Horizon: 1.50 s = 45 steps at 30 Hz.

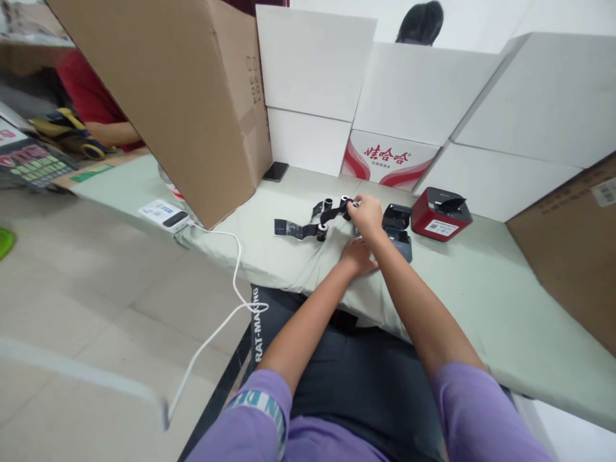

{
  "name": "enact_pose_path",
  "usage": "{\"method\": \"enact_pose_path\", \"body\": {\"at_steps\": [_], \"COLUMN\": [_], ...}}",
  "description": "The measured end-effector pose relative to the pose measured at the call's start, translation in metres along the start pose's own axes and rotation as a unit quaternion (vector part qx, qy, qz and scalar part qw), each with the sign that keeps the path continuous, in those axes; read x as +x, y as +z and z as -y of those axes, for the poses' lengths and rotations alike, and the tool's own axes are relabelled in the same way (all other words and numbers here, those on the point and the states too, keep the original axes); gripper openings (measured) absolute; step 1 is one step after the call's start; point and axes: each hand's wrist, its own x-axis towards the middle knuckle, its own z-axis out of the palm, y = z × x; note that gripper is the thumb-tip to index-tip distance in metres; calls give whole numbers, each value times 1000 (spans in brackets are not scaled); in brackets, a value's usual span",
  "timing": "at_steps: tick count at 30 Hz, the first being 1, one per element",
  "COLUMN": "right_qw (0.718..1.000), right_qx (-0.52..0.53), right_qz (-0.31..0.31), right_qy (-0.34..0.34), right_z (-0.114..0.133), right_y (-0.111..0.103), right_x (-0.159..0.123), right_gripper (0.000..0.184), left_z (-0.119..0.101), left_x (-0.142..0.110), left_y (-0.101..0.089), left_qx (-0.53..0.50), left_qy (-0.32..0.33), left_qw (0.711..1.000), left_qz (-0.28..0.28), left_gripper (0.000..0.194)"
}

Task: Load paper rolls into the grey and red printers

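Observation:
My right hand [366,215] is closed, its fingertips pinching the end of a black ribbon [332,214] by a small roll. Below it, my left hand [355,256] grips the near left side of a dark grey device [403,247], partly hidden by my right forearm. Behind that device sits a raised black part, perhaps its lid [396,215]. A small ribbon roll [322,232] stands left of my hands, with a loose black strip [294,228] running leftward. Another small roll [328,204] lies farther back.
A red and black box-shaped device [441,215] stands to the right. A phone [276,171] lies by a tall cardboard box [192,96]. White boxes [312,58] wall the back. A white cable [237,256] hangs off the table [481,289]. Another person's red sleeve [89,86] shows at left.

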Motion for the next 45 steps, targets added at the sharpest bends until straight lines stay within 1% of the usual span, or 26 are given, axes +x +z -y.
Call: {"method": "enact_pose_path", "body": {"at_steps": [2, 5, 8, 10, 12, 16, 20, 22, 24, 25, 27, 29, 30, 32, 33, 35, 37, 39, 41, 43, 45], "right_qw": [999, 994, 986, 980, 977, 975, 974, 970, 966, 965, 970, 981, 986, 992, 992, 991, 984, 975, 970, 977, 986], "right_qx": [-39, -94, -144, -164, -175, -184, -178, -184, -193, -193, -173, -130, -107, -76, -69, -62, -61, -62, -66, -49, -17], "right_qz": [31, 51, 63, 60, 46, 40, 34, 48, 74, 83, 81, 59, 44, 25, 25, 53, 111, 165, 186, 160, 105], "right_qy": [6, -9, -59, -96, -114, -116, -138, -152, -155, -154, -150, -134, -122, -101, -99, -110, -127, -137, -140, -134, -124], "right_z": [3, 5, 5, 2, -2, -12, -16, -16, -15, -14, -14, -17, -18, -21, -22, -22, -18, -13, -10, -11, -19], "right_y": [3, 10, 16, 19, 19, 17, 21, 24, 25, 24, 18, 9, 4, -3, -4, -1, 7, 19, 29, 33, 29], "right_x": [0, -1, -5, -9, -12, -14, -11, -9, -9, -8, -6, 1, 6, 23, 33, 55, 73, 85, 88, 86, 81], "right_gripper": [35, 34, 31, 30, 32, 33, 35, 34, 33, 34, 42, 50, 51, 47, 46, 48, 49, 49, 48, 45, 41], "left_z": [1, 5, 7, 7, 7, 6, 7, 7, 6, 5, 3, 1, 0, -2, -3, -3, -4, -4, -4, -3, -2], "left_x": [1, 3, 5, 5, 4, 4, 4, 4, 4, 3, 1, -2, -4, -6, -7, -8, -7, -6, -5, -5, -5], "left_y": [2, 7, 9, 9, 9, 10, 11, 10, 9, 8, 5, 2, 0, -2, -3, -4, -4, -4, -4, -3, -3], "left_qx": [3, 5, 13, 24, 31, 42, 61, 72, 83, 82, 63, 31, 15, -2, -5, -5, -6, -7, -5, -3, -5], "left_qy": [3, 9, 24, 34, 42, 44, 43, 43, 39, 33, 18, 9, 9, 12, 11, 6, 0, 1, 6, 13, 16], "left_qw": [1000, 1000, 999, 999, 998, 997, 997, 996, 996, 996, 998, 999, 1000, 1000, 1000, 1000, 1000, 1000, 1000, 1000, 1000], "left_qz": [-5, -19, -29, -27, -25, -38, -25, -22, -20, -19, -12, -7, -8, -18, -23, -22, -15, -9, -10, -15, -17], "left_gripper": [69, 70, 63, 58, 58, 64, 68, 66, 66, 68, 72, 69, 66, 64, 66, 70, 70, 65, 60, 57, 61]}}
